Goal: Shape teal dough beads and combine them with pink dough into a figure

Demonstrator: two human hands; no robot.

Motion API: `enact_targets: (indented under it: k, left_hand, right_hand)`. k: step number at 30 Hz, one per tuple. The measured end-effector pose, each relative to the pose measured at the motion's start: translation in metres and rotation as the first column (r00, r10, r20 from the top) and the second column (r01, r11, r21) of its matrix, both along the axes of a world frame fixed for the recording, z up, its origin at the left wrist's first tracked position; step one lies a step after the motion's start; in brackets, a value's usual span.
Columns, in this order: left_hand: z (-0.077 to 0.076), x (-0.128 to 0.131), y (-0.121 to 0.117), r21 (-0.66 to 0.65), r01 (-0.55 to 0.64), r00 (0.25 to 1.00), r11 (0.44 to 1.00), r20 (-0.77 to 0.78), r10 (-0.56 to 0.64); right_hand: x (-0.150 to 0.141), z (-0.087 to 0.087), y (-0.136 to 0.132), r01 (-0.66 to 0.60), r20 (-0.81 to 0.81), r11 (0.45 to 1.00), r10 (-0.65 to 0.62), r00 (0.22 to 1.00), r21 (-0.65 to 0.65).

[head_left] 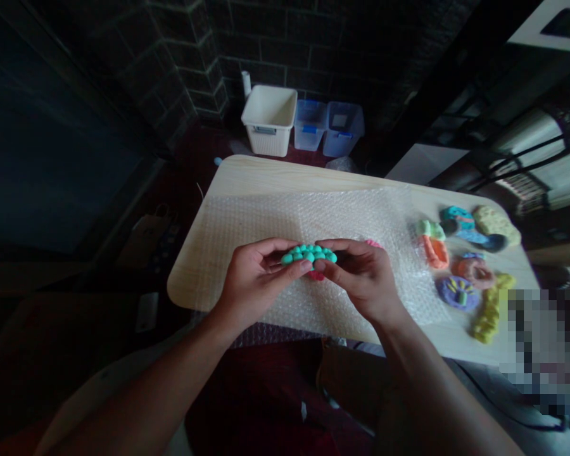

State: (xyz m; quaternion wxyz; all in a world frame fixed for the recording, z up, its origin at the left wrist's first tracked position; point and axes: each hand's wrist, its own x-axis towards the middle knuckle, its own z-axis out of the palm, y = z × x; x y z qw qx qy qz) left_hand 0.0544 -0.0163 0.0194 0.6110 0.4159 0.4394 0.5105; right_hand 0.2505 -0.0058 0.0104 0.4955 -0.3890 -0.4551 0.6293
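Between my two hands is a teal-green piece made of rounded, bead-like lumps (308, 254), held up over the table. My left hand (261, 272) grips its left side, thumb in front and fingers behind. On the right side my right hand (361, 272) pinches it in the same way. Something pink-red (317, 275) shows just below the green piece, and another pink bit (373, 243) peeks out behind my right hand; both are mostly hidden. Under the hands, a sheet of bubble wrap (275, 218) covers much of the tabletop.
Colourful soft-looking pieces lie at the table's right: an orange-and-green one (434, 246), a purple disc (457, 293), a yellow lumpy strip (491, 310) and others. Beyond the pale wooden table (185, 278) stand a white bin (270, 120) and two clear boxes (342, 130).
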Motion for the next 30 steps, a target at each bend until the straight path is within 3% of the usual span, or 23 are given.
enact_targets:
  k: [12, 15, 17, 19, 23, 27, 30]
  left_hand:
    - [0.002, 0.000, 0.000, 0.010, 0.016, 1.000, 1.000, 0.023, -0.016]
    - [0.001, 0.004, 0.000, -0.026, -0.009, 0.996, 1.000, 0.089, 0.011]
    - [0.001, 0.008, 0.000, -0.107, -0.042, 0.978, 0.993, 0.200, 0.063]
    - [0.002, 0.013, -0.001, -0.244, -0.031, 0.925, 0.969, 0.361, 0.121]
    - [0.008, 0.017, 0.001, -0.459, 0.081, 0.801, 0.885, 0.558, 0.217]
    - [0.011, 0.014, 0.008, -0.502, 0.069, 0.774, 0.862, 0.573, 0.272]
    - [0.010, 0.011, 0.010, -0.492, 0.109, 0.789, 0.864, 0.571, 0.226]
  right_hand:
    - [0.001, 0.004, 0.001, -0.033, 0.000, 0.999, 0.033, 0.999, 0.018]
    - [0.000, 0.003, 0.000, 0.045, 0.067, 0.995, -0.051, 0.996, 0.091]
    - [-0.004, 0.001, -0.002, 0.148, 0.128, 0.963, -0.179, 0.975, 0.224]
    - [-0.010, -0.001, -0.005, 0.206, 0.213, 0.893, -0.310, 0.927, 0.401]
    - [-0.029, -0.003, -0.014, 0.031, 0.438, 0.748, -0.422, 0.794, 0.663]
    - [-0.037, 0.002, -0.021, -0.120, 0.466, 0.679, -0.354, 0.811, 0.725]
    - [-0.031, 0.010, -0.021, -0.064, 0.437, 0.684, -0.388, 0.811, 0.726]
